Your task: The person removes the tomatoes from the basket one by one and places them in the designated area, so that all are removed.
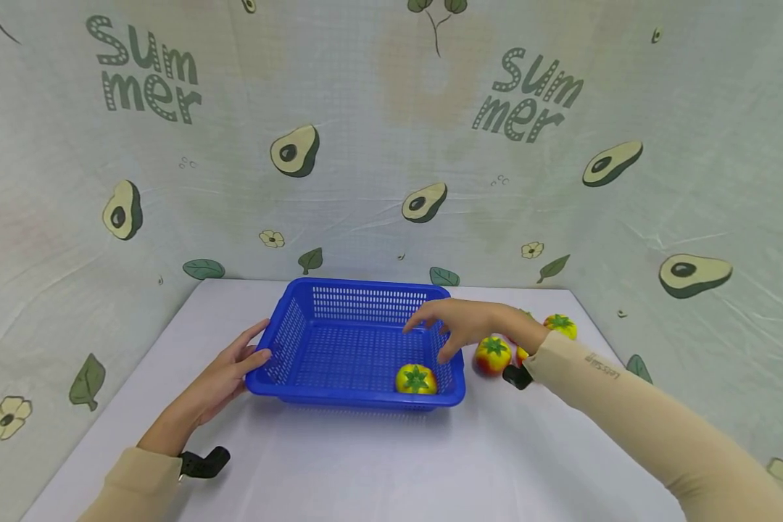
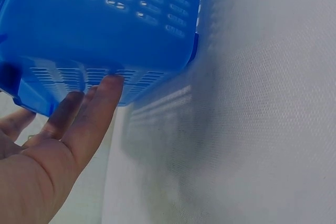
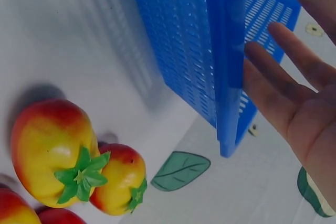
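A blue plastic basket (image 1: pixel 355 400) with slotted walls stands on the white table. At its left side my left hand (image 1: pixel 231 370) holds the rim, thumb over the edge. The left wrist view shows the fingers (image 2: pixel 92 124) against the outer wall. Over the basket's right side hovers my right hand (image 1: pixel 460 322), fingers spread and loosely bent, holding nothing. Below it, in the basket's front right corner, lies a yellow toy fruit (image 1: pixel 416 379) with a green star-shaped leaf top. Similar red-and-yellow toy fruits (image 3: pixel 52 150) lie outside, right of the basket, partly hidden by my right wrist.
Behind the table (image 1: pixel 378 464) and at its sides hangs a pale cloth (image 1: pixel 365 94) printed with avocados, leaves and lettering. Another toy fruit (image 1: pixel 560 326) lies near the table's right edge. The basket's raised rim stands between the inside fruit and those outside.
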Demonstrator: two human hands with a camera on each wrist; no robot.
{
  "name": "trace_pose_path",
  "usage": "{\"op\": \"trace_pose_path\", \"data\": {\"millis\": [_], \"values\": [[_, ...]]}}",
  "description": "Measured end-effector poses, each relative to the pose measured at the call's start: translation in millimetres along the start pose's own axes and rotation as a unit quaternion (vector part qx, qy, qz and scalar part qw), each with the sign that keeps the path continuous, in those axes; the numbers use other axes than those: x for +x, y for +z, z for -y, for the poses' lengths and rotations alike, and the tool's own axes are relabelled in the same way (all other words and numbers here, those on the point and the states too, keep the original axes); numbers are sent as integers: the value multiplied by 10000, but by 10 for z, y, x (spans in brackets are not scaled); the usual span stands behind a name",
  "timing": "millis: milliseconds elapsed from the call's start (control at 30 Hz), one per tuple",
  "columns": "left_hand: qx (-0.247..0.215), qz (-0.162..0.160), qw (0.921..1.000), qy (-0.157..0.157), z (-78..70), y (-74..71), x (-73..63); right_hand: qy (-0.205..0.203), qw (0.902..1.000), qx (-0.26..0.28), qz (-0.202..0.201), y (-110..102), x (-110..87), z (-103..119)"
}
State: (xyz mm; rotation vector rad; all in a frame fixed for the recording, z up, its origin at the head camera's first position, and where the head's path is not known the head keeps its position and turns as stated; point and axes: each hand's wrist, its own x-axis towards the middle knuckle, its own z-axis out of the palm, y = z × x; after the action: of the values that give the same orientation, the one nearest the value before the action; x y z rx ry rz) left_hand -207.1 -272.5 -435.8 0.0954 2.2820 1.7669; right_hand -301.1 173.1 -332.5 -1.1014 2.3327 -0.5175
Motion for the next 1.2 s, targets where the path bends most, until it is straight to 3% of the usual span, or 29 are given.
{"op": "trace_pose_path", "data": {"millis": [433, 833, 1200], "values": [[5, -10, 10000, -14, -5, -1, -2, -60, 9981, -183, 590, 135, 200, -42], [-20, 12, 10000, 6, -7, -4, -2, 297, 9927, -492, 1057, 239, 371, -53], [-35, 22, 10000, 16, -8, 3, 0, 341, 9899, -454, 1298, 329, 437, -39]]}}
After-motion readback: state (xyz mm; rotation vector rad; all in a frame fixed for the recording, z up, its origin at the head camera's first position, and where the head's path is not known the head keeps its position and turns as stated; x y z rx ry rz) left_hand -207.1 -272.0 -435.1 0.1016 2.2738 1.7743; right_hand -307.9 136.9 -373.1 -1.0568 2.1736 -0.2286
